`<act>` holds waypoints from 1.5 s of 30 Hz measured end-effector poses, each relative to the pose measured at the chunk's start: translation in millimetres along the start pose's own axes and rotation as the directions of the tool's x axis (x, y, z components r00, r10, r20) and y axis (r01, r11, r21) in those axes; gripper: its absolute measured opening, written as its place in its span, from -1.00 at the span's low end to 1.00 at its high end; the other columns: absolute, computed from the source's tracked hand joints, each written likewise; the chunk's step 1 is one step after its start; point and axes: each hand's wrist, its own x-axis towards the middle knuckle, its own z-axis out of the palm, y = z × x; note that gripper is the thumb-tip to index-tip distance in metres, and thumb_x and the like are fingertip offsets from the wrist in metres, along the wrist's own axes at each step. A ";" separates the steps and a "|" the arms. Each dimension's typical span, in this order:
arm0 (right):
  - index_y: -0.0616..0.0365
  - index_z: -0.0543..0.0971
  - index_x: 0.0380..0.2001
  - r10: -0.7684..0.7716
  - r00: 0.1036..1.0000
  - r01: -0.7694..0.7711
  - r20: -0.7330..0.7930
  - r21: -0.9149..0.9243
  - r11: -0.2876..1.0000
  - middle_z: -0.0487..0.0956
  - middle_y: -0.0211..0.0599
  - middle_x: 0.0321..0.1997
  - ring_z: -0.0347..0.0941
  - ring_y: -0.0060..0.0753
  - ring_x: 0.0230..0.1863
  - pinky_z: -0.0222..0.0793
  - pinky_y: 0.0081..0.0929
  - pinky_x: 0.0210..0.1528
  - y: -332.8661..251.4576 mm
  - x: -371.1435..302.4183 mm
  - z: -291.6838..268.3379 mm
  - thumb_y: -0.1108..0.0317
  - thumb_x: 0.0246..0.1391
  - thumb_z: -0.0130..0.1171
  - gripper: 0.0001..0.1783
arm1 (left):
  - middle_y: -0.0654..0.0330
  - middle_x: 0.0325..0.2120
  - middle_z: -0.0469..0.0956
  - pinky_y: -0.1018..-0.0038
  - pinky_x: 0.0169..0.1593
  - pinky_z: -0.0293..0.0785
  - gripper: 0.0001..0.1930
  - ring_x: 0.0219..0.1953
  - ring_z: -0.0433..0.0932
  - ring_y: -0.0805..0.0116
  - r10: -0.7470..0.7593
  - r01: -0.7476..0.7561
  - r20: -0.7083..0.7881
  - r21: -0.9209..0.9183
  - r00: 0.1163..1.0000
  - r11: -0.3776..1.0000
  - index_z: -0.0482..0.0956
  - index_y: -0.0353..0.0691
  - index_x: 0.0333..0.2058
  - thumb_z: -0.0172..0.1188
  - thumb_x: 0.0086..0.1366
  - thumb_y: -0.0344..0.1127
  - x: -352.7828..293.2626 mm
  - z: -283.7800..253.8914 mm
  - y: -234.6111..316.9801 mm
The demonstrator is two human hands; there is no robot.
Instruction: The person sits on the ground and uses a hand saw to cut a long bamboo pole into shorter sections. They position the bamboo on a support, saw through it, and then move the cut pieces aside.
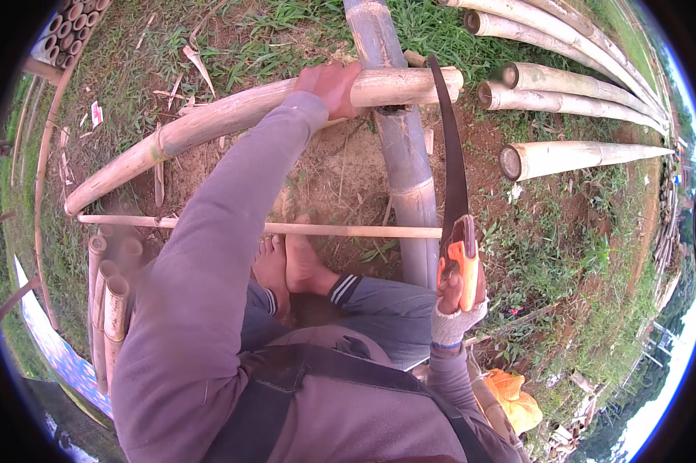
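My left hand, bare, is closed over a thick pale bamboo pole near its right end. That pole lies across a larger grey bamboo log, close to a dark notch in the log. My right hand, in a white knit glove with bare fingers, grips the orange handle of a pruning saw. The saw's dark curved blade points away from me, its upper part beside the right end of the pole. Whether the teeth touch the bamboo I cannot tell. A thin bamboo strip runs crosswise over my feet toward the saw handle.
Several cut bamboo poles lie on the ground at the far right. Short upright bamboo pieces stand at my left. An orange bag is near my right side. More bamboo is stacked at the far left. Grass and bare soil surround me.
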 end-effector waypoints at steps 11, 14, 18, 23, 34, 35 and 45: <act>0.33 0.62 0.15 -0.203 0.979 0.198 -0.037 -0.098 0.975 0.70 -0.25 -0.19 0.60 -0.55 -0.27 0.56 -0.55 -0.25 -34.3 119.3 64.3 0.20 0.43 0.31 -0.57 | -0.02 -0.03 0.67 0.04 0.14 0.63 -0.24 0.06 0.69 -0.12 0.012 -0.013 -0.024 -0.012 1.000 1.000 0.49 -0.03 0.23 0.55 0.07 0.05 5.0 -13.8 2.7; 0.43 0.55 0.21 0.047 0.998 -0.050 0.042 0.060 0.997 0.70 -0.06 -0.05 0.67 -0.32 -0.10 0.63 -0.41 -0.07 -22.4 17.9 9.6 0.05 0.44 0.25 -0.40 | -0.02 -0.04 0.67 0.04 0.14 0.62 -0.23 0.05 0.69 -0.12 -0.003 0.003 0.006 -0.010 1.000 1.000 0.48 -0.03 0.23 0.55 0.07 0.05 -2.2 -8.2 -1.9; 0.46 0.57 0.21 0.032 0.998 -0.037 0.053 0.112 0.993 0.72 0.05 0.03 0.72 -0.18 0.00 0.67 -0.31 0.00 -5.2 3.6 1.8 -0.01 0.45 0.23 -0.35 | -0.02 -0.04 0.67 0.02 0.14 0.62 -0.24 0.04 0.70 -0.12 -0.006 0.006 -0.001 -0.003 1.000 1.000 0.48 -0.01 0.23 0.54 0.08 0.06 2.5 0.9 -1.3; 0.32 0.66 0.14 0.017 1.000 -0.017 0.006 0.073 0.997 0.76 0.03 -0.05 0.73 -0.03 -0.06 0.62 -0.15 0.02 -54.6 187.1 89.3 0.27 0.40 0.32 -0.61 | -0.03 -0.02 0.68 0.03 0.14 0.64 -0.24 0.05 0.70 -0.10 0.016 -0.016 -0.021 0.018 1.000 1.000 0.49 -0.02 0.24 0.54 0.10 0.08 6.7 -8.8 10.9; 0.42 0.60 0.18 0.034 0.999 -0.034 0.009 -0.049 0.998 0.74 0.06 -0.02 0.72 -0.05 -0.08 0.62 -0.20 0.01 3.6 -22.9 -21.8 -0.04 0.42 0.24 -0.36 | -0.05 -0.01 0.67 0.03 0.14 0.62 -0.19 0.06 0.69 -0.13 0.015 -0.015 0.019 0.003 1.000 1.000 0.45 -0.04 0.26 0.54 0.07 0.06 2.0 -4.6 -1.2; 0.41 0.62 0.16 0.036 0.999 -0.036 0.013 0.002 0.999 0.74 0.05 -0.04 0.72 -0.07 -0.09 0.62 -0.21 0.01 -5.7 4.7 -7.2 -0.01 0.42 0.25 -0.39 | -0.05 -0.01 0.67 0.03 0.14 0.62 -0.20 0.06 0.69 -0.12 0.018 -0.018 0.013 0.009 1.000 1.000 0.45 -0.04 0.26 0.54 0.08 0.06 4.7 -3.2 -0.5; 0.37 0.64 0.16 -0.151 0.988 0.151 -0.031 -0.018 0.988 0.75 -0.08 -0.11 0.68 -0.33 -0.17 0.60 -0.39 -0.11 -44.1 140.8 75.3 0.22 0.41 0.30 -0.55 | -0.03 0.01 0.67 0.04 0.15 0.63 -0.18 0.07 0.69 -0.11 -0.001 0.001 0.016 0.006 1.000 1.000 0.45 -0.03 0.28 0.54 0.07 0.06 2.7 -17.5 5.3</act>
